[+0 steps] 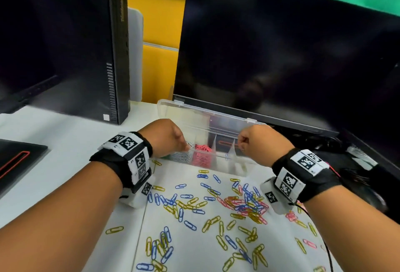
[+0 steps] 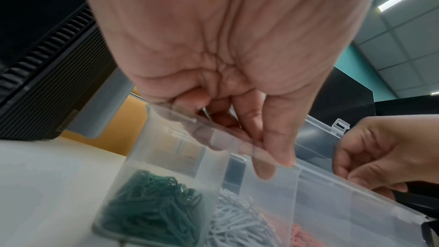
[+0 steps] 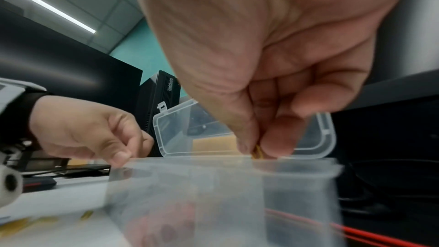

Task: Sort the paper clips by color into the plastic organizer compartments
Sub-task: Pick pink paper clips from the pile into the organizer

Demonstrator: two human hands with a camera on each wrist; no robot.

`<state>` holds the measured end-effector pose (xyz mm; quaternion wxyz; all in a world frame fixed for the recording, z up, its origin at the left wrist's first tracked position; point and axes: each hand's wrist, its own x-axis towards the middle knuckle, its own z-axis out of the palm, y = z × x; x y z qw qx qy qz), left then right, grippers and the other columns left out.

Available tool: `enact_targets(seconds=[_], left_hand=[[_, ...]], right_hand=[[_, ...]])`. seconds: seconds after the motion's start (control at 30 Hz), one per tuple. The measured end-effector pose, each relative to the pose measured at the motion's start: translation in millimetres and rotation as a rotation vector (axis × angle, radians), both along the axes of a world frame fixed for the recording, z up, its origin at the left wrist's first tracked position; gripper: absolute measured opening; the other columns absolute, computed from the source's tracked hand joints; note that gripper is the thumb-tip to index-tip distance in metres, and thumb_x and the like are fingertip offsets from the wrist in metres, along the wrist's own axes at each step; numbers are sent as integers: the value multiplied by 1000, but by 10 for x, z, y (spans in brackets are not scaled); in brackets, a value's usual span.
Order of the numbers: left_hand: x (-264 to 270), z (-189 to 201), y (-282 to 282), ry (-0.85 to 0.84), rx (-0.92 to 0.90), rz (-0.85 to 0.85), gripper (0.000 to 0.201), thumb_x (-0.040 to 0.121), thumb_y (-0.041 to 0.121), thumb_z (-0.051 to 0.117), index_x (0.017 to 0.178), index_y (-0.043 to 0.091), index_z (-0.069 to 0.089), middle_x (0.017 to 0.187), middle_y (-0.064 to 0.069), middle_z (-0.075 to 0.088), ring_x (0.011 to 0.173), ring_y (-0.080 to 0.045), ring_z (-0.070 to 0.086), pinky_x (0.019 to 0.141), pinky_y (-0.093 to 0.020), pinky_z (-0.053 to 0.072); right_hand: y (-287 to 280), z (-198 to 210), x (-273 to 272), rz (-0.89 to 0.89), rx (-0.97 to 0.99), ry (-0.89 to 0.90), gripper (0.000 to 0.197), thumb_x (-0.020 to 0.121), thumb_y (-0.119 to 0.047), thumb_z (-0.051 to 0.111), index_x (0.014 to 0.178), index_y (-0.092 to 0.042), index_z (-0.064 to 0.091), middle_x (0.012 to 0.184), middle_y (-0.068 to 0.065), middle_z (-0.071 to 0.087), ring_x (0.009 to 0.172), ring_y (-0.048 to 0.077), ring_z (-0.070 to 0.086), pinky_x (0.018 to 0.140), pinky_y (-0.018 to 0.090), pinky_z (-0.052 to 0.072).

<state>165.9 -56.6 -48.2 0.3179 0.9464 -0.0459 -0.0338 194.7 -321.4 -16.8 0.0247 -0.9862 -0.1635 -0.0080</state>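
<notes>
The clear plastic organizer [image 1: 229, 166] stands at the back of the white table, its lid [image 1: 194, 115] open and leaning on the monitor. From the left, its compartments hold green clips [image 2: 152, 209], white clips [image 1: 181, 156], pink clips [image 1: 202, 154] and one blue clip [image 1: 226, 156]. My left hand [image 1: 186, 145] hangs over the white compartment with loosely bent fingers [image 2: 275, 157] reaching inside the wall; I see nothing in them. My right hand [image 1: 241, 145] hovers over the right-hand compartments and pinches a yellow clip [image 3: 257, 152] between thumb and forefinger. Several loose blue, yellow and pink clips [image 1: 238, 204] lie scattered in front.
A black computer tower [image 1: 116, 55] stands at the back left, and a large dark monitor [image 1: 281, 55] rises right behind the organizer. Black cables [image 1: 357, 174] crowd the table's right side. A black pad with a red line [image 1: 17, 159] lies at the left edge.
</notes>
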Motion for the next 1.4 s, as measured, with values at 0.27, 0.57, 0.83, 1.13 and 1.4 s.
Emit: enact_targets(seconds=[0.27,0.57,0.83,1.13,1.4], left_hand=[[25,21,-2,13,43,1,11,82,36,80,76,26,80,84,9,72,83,-9,64,78,-27,49],[-163,214,-133,-151,172,39,15,82,27,80,68,30,75,68,11,69,70,-9,62,60,-24,43],[-843,423,-1544,-266,348,-551,13,92,38,62,94,36,75,86,16,66,76,-3,58,71,-28,52],[-794,-160,-2727,-121,552,-846,29,95,39,52,105,24,75,95,-1,71,86,-26,62,80,-37,54],[-805,-190,-2858,-200,570,-881,17,91,20,55,94,21,72,86,-2,63,81,-29,57,66,-32,44]], right_hand=[[-470,222,-341,124,65,108,27,95,-21,62,115,-35,73,96,-17,69,90,7,64,79,22,48],[-1572,90,-1300,-33,-138,307,7,93,-31,61,91,-38,63,85,-20,62,79,-3,55,69,15,41],[-1821,-400,-1572,-79,-94,258,13,93,-30,60,103,-34,66,101,-14,59,92,9,55,73,19,36],[-1884,-572,-1489,-92,-41,220,14,82,-23,50,70,-27,43,81,-6,54,75,19,53,56,26,30],[-1920,-502,-1221,-162,15,96,20,88,-12,47,97,-27,56,89,-3,58,81,23,58,60,30,40]])
